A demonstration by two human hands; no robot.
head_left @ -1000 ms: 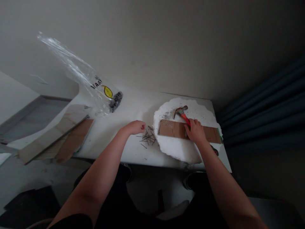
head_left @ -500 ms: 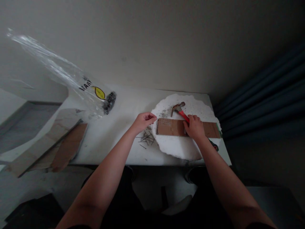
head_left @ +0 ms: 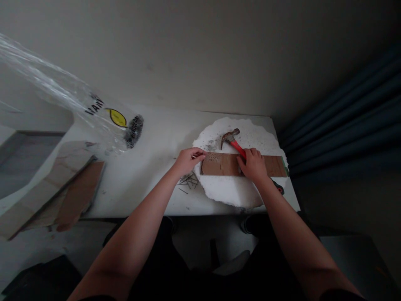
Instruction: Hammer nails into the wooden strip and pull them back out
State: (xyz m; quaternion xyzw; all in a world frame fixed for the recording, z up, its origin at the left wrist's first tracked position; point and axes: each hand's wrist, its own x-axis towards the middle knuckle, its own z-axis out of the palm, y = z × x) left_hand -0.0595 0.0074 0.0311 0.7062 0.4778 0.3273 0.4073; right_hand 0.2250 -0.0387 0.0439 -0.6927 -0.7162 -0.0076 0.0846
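My left hand is closed in a pinch at the left end of a brown board. A thin dark piece, which looks like a nail, shows faintly between its fingertips. My right hand is wrapped round the red handle of a claw hammer and rests over the board. The hammer's rusty head lies beyond the board, pointing away and left. Small marks cover the board's upper left part. Below my left hand lies a loose pile of nails. Under the board is a rough-edged white slab.
A white table carries all this, against a wall. At the left stand a clear plastic bag with a yellow print and broken board pieces. A dark tool handle pokes out by my right forearm. Dark curtains hang at right.
The view has shifted slightly, so the table appears a little further left and up. My left fingers have come closer to the board's left end. The right hand stays on the hammer.
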